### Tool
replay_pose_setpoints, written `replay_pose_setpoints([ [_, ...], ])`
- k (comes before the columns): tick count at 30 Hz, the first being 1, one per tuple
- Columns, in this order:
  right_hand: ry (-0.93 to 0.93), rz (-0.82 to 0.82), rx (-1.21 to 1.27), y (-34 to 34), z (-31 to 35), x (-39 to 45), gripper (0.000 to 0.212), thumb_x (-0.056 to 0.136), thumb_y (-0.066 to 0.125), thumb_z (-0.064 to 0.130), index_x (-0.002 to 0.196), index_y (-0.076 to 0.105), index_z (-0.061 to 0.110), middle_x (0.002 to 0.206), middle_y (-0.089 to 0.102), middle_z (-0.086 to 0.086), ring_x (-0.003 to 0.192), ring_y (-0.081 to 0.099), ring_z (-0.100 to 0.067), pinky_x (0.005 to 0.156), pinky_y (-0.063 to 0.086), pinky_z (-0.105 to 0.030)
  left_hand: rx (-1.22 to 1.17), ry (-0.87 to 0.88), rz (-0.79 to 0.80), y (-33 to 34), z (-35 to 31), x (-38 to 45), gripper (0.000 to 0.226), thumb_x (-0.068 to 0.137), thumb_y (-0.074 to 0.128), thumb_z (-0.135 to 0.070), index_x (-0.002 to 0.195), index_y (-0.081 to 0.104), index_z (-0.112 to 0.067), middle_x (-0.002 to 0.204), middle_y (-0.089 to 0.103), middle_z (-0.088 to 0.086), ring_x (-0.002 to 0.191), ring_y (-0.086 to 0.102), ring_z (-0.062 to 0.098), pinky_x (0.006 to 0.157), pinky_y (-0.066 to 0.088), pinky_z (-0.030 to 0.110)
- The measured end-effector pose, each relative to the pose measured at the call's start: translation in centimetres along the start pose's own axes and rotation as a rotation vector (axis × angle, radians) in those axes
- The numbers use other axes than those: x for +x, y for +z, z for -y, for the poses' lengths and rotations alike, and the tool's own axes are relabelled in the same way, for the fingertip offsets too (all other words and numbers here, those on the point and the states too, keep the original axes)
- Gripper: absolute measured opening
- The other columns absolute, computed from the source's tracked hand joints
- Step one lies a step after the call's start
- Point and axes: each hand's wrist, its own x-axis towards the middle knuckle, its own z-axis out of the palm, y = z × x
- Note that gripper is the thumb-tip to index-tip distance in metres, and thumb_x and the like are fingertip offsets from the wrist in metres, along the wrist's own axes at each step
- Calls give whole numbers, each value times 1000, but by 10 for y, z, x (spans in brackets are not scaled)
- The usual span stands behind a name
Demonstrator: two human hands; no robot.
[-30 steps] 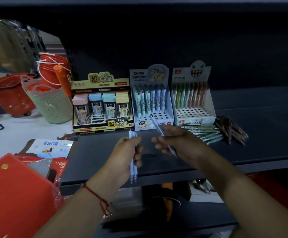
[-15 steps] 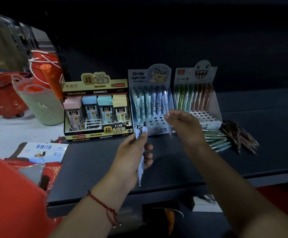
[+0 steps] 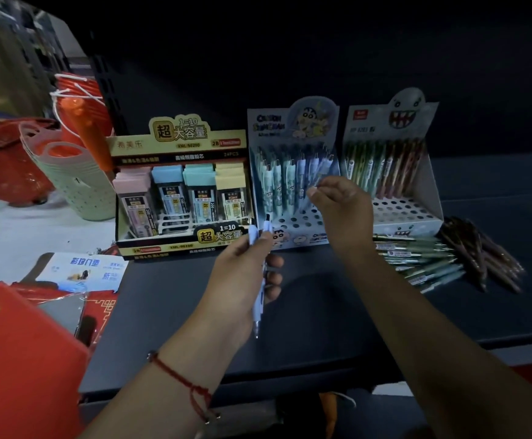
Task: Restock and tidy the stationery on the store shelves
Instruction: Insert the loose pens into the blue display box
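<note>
Head view: left hand [image 3: 242, 274] grips 2 pens [image 3: 259, 280]; right hand [image 3: 337, 204] pinches 1 over the display box [image 3: 293, 223].

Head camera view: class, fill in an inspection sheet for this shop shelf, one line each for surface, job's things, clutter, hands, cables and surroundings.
Surface: dark shelf, front part bare.
Job's things: lead refill box, cartoon pen box with free holes in front, ghost pen box, loose pens lying beside it.
Clutter: red folder and leaflet at the left.
Hands: left hand grips blue pens; right hand pinches a pen at the cartoon pen box.
Cables: nothing seen.
Surroundings: stacked baskets on the floor, left.
</note>
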Motion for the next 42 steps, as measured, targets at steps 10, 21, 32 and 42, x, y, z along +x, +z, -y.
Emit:
replay_pose_setpoints([
  [10, -132, -39, -295, 7, 1, 8, 19, 91, 67, 17, 109, 68, 12, 82, 64, 14, 75, 61, 4, 66, 45, -6, 2, -16, -5, -10, 1, 9, 24, 97, 58, -28, 117, 64, -16, 71, 57, 2, 54, 46, 15, 44, 40, 24],
  [21, -86, 26, -601, 16, -12, 10, 12, 91, 64, 20, 101, 69, 14, 92, 73, -2, 76, 65, -14, 71, 53, -29, -8, -14, -15, -13, -2, 9, 17, 96, 59, -28, 105, 68, -17, 73, 59, 3, 54, 48, 14, 45, 43, 22],
  [32, -75, 155, -481, 5, 19, -17, 22, 92, 64, 27, 112, 65, 19, 102, 70, 4, 83, 65, -9, 74, 51, -28, -131, -2, 5, -23, -2, 12, 15, 89, 68, -18, 95, 71, -5, 73, 60, 6, 62, 60, 16, 62, 58, 27],
  [42, 204, 757, -206, -12, 54, -82, 21, 87, 72, 19, 95, 67, 37, 89, 74, 18, 86, 71, -4, 70, 59, -23, -128, 19, -12, -10, -2, 6, 37, 85, 70, -24, 110, 65, 3, 99, 72, 21, 87, 72, 34, 80, 59, 47],
])
